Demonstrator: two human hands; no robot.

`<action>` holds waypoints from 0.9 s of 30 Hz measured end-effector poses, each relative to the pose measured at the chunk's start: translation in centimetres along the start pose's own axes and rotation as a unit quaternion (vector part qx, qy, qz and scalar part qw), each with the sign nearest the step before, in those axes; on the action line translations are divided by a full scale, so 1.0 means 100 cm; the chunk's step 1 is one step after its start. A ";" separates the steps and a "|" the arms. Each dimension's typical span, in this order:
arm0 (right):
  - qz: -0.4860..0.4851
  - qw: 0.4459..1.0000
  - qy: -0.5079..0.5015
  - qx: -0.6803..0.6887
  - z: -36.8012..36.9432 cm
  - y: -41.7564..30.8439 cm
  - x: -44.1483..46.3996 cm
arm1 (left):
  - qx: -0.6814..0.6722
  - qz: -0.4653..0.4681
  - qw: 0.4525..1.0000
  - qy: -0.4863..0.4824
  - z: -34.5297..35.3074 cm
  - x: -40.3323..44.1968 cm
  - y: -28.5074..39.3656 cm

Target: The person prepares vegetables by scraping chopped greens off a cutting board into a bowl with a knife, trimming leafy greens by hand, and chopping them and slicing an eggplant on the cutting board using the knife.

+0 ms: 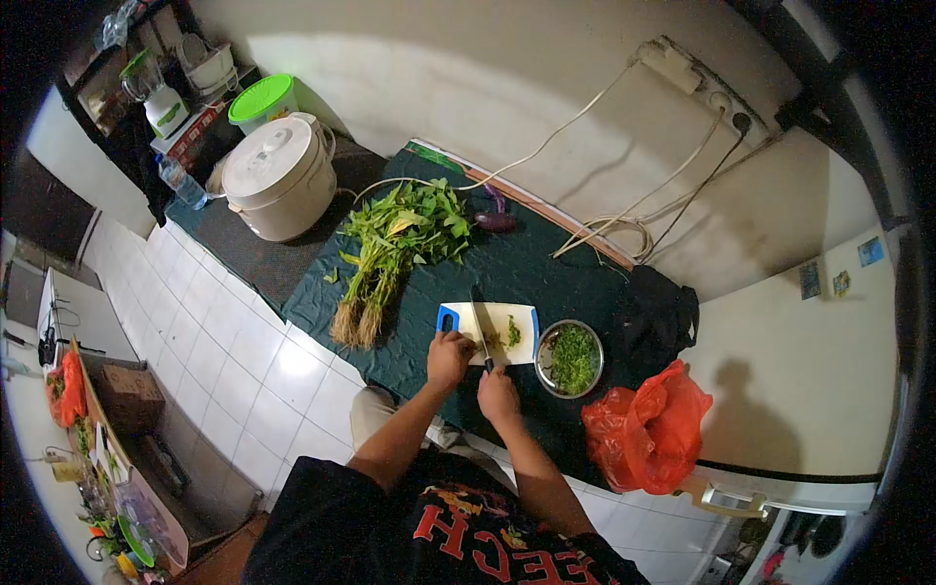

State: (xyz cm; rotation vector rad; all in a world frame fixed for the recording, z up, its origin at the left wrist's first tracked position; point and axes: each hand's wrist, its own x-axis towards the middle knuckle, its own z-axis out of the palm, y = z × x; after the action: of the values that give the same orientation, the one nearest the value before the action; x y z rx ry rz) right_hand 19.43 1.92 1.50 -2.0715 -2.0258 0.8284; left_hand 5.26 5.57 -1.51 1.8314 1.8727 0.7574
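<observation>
At the near edge, the person's black shirt (327,522) bears large red capitals (490,558), upside down to the camera; those in view read "EECH", and anything before them cannot be made out. At the far left, the print on the red-and-white box (198,135) is too small to read, as are the markings on the blender (166,111) above it.

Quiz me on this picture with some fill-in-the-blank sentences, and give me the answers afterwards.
1. The right hand grips a ____ by its black handle.
2. The white cutting board has ____ ends.
3. Chopped greens lie in a round metal ____ beside the board.
4. The tub behind the white pot has a ____ lid.

Missing words: knife; blue; bowl; green.
</observation>
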 end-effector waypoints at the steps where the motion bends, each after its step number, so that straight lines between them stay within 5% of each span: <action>1: 0.003 1.000 -0.020 -0.013 -0.009 -0.004 0.004 | 0.014 0.024 1.000 -0.006 0.000 -0.001 -0.002; 7: 0.043 0.997 -0.057 -0.016 -0.002 -0.002 -0.020 | 0.067 0.135 0.989 0.007 -0.007 -0.014 -0.005; 27: 0.020 0.999 -0.034 -0.030 -0.018 -0.018 -0.006 | 0.047 0.120 0.992 -0.019 -0.004 -0.011 -0.011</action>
State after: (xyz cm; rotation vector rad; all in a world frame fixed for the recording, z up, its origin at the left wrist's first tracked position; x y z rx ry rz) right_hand 18.73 2.06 4.02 -2.1509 -2.0750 0.8660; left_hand 4.25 4.41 -2.00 2.1419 1.7102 0.7161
